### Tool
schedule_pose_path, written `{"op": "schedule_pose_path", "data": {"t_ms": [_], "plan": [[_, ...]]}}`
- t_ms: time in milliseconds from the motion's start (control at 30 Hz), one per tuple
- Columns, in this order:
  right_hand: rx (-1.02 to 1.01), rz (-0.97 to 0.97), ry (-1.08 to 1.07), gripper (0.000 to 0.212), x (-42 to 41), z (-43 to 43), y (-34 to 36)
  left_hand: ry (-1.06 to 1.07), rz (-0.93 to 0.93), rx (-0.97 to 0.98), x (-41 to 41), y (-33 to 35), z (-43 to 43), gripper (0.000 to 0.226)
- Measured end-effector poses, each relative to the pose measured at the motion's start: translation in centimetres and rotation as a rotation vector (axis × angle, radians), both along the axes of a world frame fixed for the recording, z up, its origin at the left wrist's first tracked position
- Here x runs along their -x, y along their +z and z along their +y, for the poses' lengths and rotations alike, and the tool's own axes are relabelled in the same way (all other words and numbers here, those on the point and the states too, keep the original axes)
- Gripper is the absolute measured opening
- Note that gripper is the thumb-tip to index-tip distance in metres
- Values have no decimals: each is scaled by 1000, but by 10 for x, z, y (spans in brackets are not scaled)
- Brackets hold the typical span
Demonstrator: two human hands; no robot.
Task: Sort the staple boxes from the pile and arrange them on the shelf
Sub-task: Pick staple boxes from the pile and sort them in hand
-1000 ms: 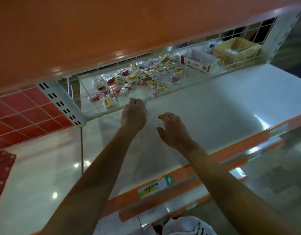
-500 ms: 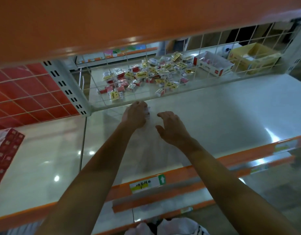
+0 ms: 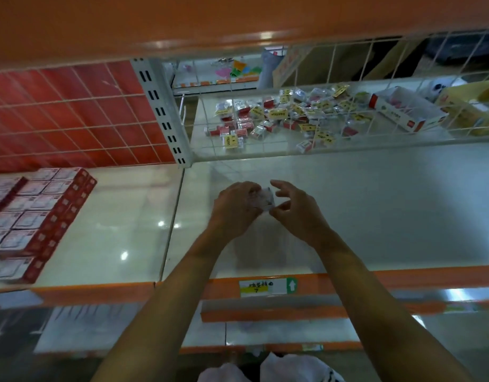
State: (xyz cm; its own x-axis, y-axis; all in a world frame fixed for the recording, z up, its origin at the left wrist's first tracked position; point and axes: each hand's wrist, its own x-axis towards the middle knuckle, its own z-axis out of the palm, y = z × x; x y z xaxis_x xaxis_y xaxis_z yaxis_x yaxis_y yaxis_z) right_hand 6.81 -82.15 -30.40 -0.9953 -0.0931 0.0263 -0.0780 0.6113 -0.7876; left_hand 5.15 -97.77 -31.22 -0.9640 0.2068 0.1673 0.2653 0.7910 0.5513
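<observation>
Staple box, between hands (left gripping)

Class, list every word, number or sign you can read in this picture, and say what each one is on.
"7", handwritten: on the shelf-edge label; the characters above it are too blurred.
White up arrow on green: same label's right end.
On the pile of staple boxes, yellow tags: too small.
On the red-and-white carton: logo blurred.
On the stacked red boxes: unreadable.
In the left hand, the staple box: unreadable.

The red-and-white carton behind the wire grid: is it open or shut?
Open: the carton has no lid on top, and its pale inside walls are in plain view.
</observation>
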Motion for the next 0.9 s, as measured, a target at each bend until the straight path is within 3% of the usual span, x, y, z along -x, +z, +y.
{"op": "schedule_pose_path", "data": {"t_ms": [200,567,900], "plan": [[145,-31,83,41,-5,-37,5,102,12,-144,-28,5,-46,53],[449,-201,205,36,-37,-130,17,278,-231,-641,-91,29,-149,43],[536,-268,248,37,-88,-242,26,318,-266,-874,-150,34,-262,34]]}}
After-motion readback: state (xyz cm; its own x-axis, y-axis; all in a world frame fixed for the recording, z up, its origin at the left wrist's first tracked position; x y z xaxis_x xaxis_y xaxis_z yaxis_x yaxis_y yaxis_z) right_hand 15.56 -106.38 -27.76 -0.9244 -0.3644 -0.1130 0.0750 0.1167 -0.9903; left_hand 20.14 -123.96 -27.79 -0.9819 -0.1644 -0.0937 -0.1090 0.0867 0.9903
